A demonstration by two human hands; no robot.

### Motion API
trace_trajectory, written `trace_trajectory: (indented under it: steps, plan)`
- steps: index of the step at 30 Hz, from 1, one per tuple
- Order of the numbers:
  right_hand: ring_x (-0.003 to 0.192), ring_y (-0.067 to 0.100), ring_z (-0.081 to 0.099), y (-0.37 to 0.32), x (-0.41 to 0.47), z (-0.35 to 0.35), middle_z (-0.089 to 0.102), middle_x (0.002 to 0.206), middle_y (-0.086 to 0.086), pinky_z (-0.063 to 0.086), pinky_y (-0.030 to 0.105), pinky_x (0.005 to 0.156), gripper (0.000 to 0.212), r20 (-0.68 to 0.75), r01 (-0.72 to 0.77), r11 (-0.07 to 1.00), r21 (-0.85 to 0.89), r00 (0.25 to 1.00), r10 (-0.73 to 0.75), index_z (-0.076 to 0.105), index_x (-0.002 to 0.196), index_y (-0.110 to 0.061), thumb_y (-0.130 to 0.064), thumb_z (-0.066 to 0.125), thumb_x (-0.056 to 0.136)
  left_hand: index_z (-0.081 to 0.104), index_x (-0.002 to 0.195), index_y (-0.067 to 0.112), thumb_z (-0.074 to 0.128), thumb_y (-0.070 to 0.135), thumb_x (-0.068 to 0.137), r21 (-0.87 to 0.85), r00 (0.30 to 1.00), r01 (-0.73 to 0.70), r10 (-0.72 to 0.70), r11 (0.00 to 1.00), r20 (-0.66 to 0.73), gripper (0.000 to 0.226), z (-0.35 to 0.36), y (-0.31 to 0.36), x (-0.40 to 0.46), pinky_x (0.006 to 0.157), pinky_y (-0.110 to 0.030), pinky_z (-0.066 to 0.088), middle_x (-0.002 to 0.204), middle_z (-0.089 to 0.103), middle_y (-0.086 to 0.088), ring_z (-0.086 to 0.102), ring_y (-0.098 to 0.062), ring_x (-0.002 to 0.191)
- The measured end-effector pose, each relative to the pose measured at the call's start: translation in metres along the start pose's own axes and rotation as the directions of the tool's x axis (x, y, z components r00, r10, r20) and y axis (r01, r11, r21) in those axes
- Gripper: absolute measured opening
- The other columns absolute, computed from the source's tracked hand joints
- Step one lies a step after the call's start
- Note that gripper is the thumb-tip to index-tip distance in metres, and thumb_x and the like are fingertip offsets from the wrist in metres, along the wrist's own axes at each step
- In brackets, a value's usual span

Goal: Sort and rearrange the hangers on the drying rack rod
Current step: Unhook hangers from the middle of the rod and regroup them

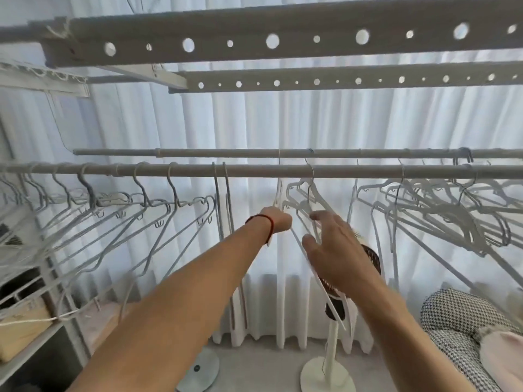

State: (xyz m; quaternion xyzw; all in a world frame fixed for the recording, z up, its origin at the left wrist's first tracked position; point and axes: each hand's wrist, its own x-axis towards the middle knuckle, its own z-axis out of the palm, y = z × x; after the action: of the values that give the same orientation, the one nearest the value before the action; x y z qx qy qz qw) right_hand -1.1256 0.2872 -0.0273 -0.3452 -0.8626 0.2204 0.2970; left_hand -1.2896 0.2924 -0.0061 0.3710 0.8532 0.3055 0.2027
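We look up at the near rod (254,171) of the drying rack, running left to right across the view, with a second rod (226,152) just behind it. Two perforated bars (283,42) hang higher overhead.

Grey wire hangers (158,213) sit hooked along the left stretch of the near rod, tilted and overlapping. A dense, tangled cluster of white hangers (452,216) fills the right stretch. Between them, near the middle, a few white plastic hangers (302,199) hang from the near rod.

Our left hand (278,220) reaches up into that middle group; its fingers are hidden past the wrist, so we cannot tell what they hold or how they lie (a red cord (270,224) circles the wrist). Our right hand (336,247) is just beside it, fingers loosely curled about the thin white arm (317,274) of one hanger, which slants down under the palm. Whether the grip is firm, we cannot tell: the frame is blurred here.

White curtains (169,123) cover the background. Below stand a fan (328,363) on a white round base, partly behind the right hand, and a second round base (198,369) to its left. A houndstooth cloth (458,329) lies at lower right. A shelf unit (28,321) occupies the lower left.
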Motion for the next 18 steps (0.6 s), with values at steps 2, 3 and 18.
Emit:
trace_trajectory:
  steps: [2, 3, 18]
  plan:
    - [0.151, 0.027, 0.026, 0.01, 0.008, 0.004, 0.027, 0.165, 0.011, 0.025, 0.037, 0.117, 0.066, 0.083, -0.05, 0.998, 0.032, 0.995, 0.047, 0.02, 0.158, -0.013, -0.024, 0.05, 0.101, 0.042, 0.145, -0.003, 0.046, 0.02, 0.1, 0.052, 0.999, 0.034, -0.033, 0.998, -0.033, 0.051, 0.008, -0.001, 0.016, 0.087, -0.04, 0.054, 0.14, 0.053, -0.019, 0.064, -0.034, 0.107]
    - [0.153, 0.027, 0.021, 0.014, 0.011, 0.006, 0.021, 0.167, 0.012, 0.023, 0.037, 0.118, 0.07, 0.12, -0.069, 0.996, 0.063, 0.991, 0.061, 0.013, 0.16, -0.011, -0.023, 0.05, 0.101, 0.043, 0.144, -0.004, 0.046, 0.02, 0.099, 0.074, 0.997, 0.047, -0.042, 0.996, -0.062, 0.051, 0.012, -0.002, 0.022, 0.081, -0.038, 0.054, 0.138, 0.055, -0.019, 0.065, -0.033, 0.102]
    - [0.139, 0.034, 0.045, 0.034, 0.042, 0.024, 0.046, 0.154, 0.017, 0.037, 0.045, 0.113, 0.06, 0.206, -0.197, 0.929, 0.312, 0.969, 0.137, 0.031, 0.155, -0.017, -0.05, 0.037, 0.105, 0.04, 0.142, 0.007, 0.024, 0.055, 0.104, -0.626, 0.983, 0.09, -0.169, 0.775, -0.068, 0.063, 0.016, -0.025, 0.056, 0.072, -0.035, 0.056, 0.094, 0.057, -0.014, 0.064, -0.024, 0.062]
